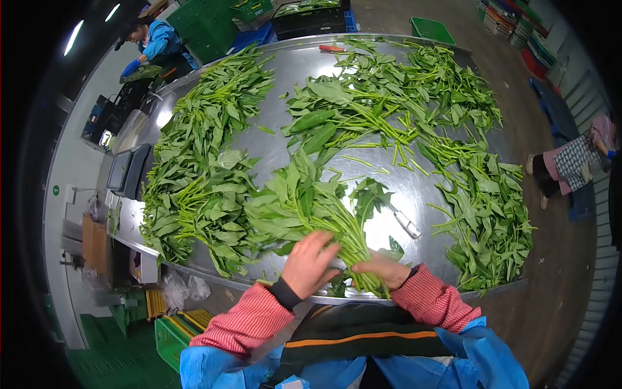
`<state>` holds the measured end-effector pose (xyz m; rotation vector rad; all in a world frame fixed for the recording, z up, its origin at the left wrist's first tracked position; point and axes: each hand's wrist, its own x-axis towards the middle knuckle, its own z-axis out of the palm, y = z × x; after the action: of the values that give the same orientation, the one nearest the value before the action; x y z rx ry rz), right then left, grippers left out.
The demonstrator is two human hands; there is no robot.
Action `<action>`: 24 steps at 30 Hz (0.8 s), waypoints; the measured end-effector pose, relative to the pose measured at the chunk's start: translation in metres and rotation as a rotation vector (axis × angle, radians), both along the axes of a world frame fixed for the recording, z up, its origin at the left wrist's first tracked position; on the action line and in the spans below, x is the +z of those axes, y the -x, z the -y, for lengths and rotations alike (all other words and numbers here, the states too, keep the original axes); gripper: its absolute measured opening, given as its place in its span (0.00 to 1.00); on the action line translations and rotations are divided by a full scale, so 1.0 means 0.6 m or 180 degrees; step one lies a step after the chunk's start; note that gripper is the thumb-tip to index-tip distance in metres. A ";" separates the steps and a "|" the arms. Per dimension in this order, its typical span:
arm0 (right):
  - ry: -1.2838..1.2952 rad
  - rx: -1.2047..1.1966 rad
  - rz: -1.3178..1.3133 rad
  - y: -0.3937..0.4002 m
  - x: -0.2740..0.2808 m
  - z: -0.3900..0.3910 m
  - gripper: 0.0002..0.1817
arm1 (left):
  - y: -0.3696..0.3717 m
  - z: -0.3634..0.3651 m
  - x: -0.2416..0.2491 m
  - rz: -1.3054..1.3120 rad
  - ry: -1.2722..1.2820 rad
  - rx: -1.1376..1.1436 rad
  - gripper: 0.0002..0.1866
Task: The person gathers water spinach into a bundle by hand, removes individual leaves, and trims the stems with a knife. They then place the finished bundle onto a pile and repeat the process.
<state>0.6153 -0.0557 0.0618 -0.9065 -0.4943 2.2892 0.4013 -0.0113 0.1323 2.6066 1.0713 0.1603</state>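
Observation:
A bunch of water spinach [337, 220] lies over the near middle of the metal table, its leaves to the upper left and its cut stems toward me. My left hand [308, 264] presses against the left side of the stems, fingers curled over them. Close to the stem ends, my right hand [382, 267] grips from the right, its thumb across the stems. Just beyond that hand is a knife [406, 223] with a pale handle, lying on the metal. A loose leafy sprig [370, 196] sits beside the bunch.
Piles of greens cover the left [214, 188], far [389, 91] and right [486, 207] parts of the table [269, 139]. A red-handled tool [332, 48] lies at the far edge. A co-worker [159, 45] stands far left; another person [573, 159] is at right. Green crates [172, 340] stand below left.

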 end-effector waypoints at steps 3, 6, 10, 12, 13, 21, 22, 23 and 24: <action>-0.0918 0.0340 0.0646 0.016 0.044 0.006 0.33 | -0.015 -0.012 -0.017 -0.0161 -0.0507 -0.0727 0.41; -0.1143 0.0646 0.0808 0.007 0.050 0.008 0.35 | -0.037 -0.028 -0.038 0.0132 -0.1081 -0.1136 0.38; -0.1814 0.1239 0.1482 -0.025 0.058 -0.006 0.27 | -0.055 -0.033 -0.058 0.0611 -0.0237 -0.1251 0.25; -0.2020 0.1687 0.2577 -0.054 0.027 -0.020 0.28 | -0.063 -0.037 -0.055 0.0597 -0.0208 -0.1135 0.24; -0.1958 0.1216 0.3102 -0.077 0.023 -0.026 0.27 | -0.067 -0.041 -0.053 0.0598 -0.0196 -0.1081 0.23; -0.3132 -0.0087 0.6300 -0.135 -0.088 -0.056 0.20 | -0.105 -0.117 0.039 0.0348 0.0952 0.0147 0.23; -0.3293 -0.0001 0.6404 -0.132 -0.109 -0.060 0.19 | -0.107 -0.128 0.029 0.0477 0.1209 0.0130 0.23; -0.3254 -0.0002 0.6403 -0.130 -0.131 -0.065 0.18 | -0.107 -0.141 0.015 0.0603 0.1464 0.0119 0.23; -0.3210 0.0002 0.6388 -0.124 -0.143 -0.069 0.18 | -0.109 -0.148 0.002 0.0793 0.1829 0.0087 0.22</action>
<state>0.6898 -0.0141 -0.0241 -2.1045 -1.9893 0.0677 0.4666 0.0775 0.1337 2.0005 0.9011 0.1514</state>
